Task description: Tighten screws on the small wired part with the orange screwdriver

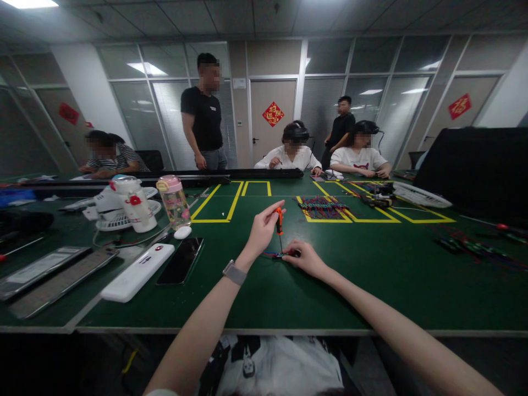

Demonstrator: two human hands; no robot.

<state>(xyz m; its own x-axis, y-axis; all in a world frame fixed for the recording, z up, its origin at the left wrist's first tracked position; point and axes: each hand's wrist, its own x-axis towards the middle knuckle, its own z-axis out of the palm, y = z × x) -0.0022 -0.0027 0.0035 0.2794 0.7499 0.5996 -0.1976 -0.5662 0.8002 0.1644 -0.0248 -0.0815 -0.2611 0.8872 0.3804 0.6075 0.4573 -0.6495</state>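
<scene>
My left hand (260, 230) grips a small screwdriver (280, 223) with an orange and black handle, held upright with its tip pointing down. The tip meets a small black connector with red and blue wires (277, 254) lying on the green table (330, 286). My right hand (306, 257) pinches that connector against the table, fingers closed on it. A watch sits on my left wrist.
A black phone (180, 260), a white power bank (137, 271), two bottles (175, 201) and flat devices lie at left. A bundle of coloured wires (322, 207) sits inside yellow markings, more wires at right (474, 246). Several people sit and stand at the far side.
</scene>
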